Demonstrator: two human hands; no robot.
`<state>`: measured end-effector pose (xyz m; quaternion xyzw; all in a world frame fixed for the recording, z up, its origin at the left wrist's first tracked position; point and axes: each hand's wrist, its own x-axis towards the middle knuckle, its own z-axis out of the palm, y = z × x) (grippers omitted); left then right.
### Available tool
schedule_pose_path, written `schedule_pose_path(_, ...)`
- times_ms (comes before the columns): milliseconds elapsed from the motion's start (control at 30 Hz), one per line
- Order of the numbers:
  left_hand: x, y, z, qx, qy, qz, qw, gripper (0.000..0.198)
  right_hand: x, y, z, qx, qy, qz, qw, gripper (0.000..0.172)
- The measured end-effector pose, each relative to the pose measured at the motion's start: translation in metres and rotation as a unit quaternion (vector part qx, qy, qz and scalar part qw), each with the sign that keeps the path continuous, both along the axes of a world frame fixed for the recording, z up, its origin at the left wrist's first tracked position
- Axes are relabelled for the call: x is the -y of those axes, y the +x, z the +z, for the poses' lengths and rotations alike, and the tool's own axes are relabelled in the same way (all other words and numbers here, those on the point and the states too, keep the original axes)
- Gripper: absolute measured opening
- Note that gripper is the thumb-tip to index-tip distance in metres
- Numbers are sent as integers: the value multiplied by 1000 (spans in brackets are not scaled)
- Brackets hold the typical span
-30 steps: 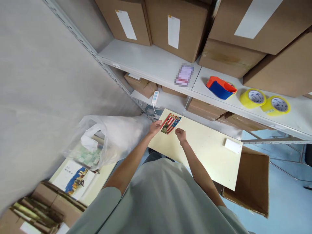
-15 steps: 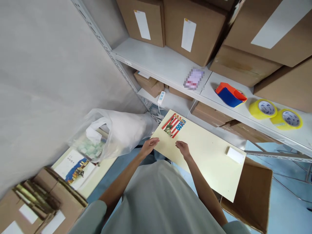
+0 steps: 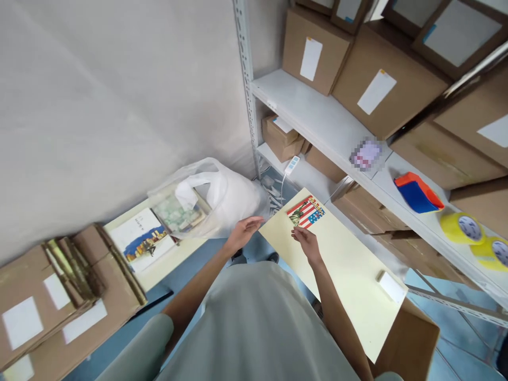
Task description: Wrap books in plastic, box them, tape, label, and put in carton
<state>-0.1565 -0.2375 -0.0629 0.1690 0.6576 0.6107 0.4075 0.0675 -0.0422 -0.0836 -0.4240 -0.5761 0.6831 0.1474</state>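
Note:
A small card printed with a flag and a statue (image 3: 305,211) lies flat at the far corner of the pale yellow table (image 3: 349,270). My right hand (image 3: 306,241) rests on the table just below the card, fingers loosely curled, holding nothing I can see. My left hand (image 3: 244,232) hovers off the table's left edge, fingers stretched out and empty, close to a white plastic bag (image 3: 222,198) that holds printed cards.
A second table on the left carries a picture book (image 3: 141,244) and stacked cardboard boxes (image 3: 55,293). Metal shelving (image 3: 317,114) holds labelled boxes, a blue-orange tape dispenser (image 3: 416,191) and yellow tape rolls (image 3: 462,227). A small white box (image 3: 391,286) sits on the table; an open carton (image 3: 413,338) stands below.
The view has swung left. My left hand left the card and table edge and moved toward the bag. My right hand shifted slightly nearer the card, which stays flat on the table.

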Motion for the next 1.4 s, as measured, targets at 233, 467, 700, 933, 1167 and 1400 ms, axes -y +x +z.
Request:
schedule_pose_path(233, 74, -80, 0, -61, 12, 112, 992, 48, 43, -88, 34, 3, 70, 96, 993, 66)
schedule_pose_path(467, 121, -180, -34, -234, -73, 161, 956, 41, 93, -159, 66, 14, 147, 160, 976, 46)
schedule_pose_path(700, 94, -233, -52, -365, -75, 28, 928, 42, 145, -196, 81, 21, 128, 162, 978, 46)
schedule_pose_path(933, 66, -267, -62, -388, -226, -75, 890, 63, 169, -217, 92, 36, 145, 153, 977, 45)
schedule_pose_path(1167, 109, -245, -33, -458, -287, -145, 829, 38, 166, -221, 97, 47, 159, 150, 975, 46)
schedule_pose_path(1400, 161, -243, 58, -545, -227, -46, 806, 37, 161, -262, 113, -7, 228, 175, 958, 47)
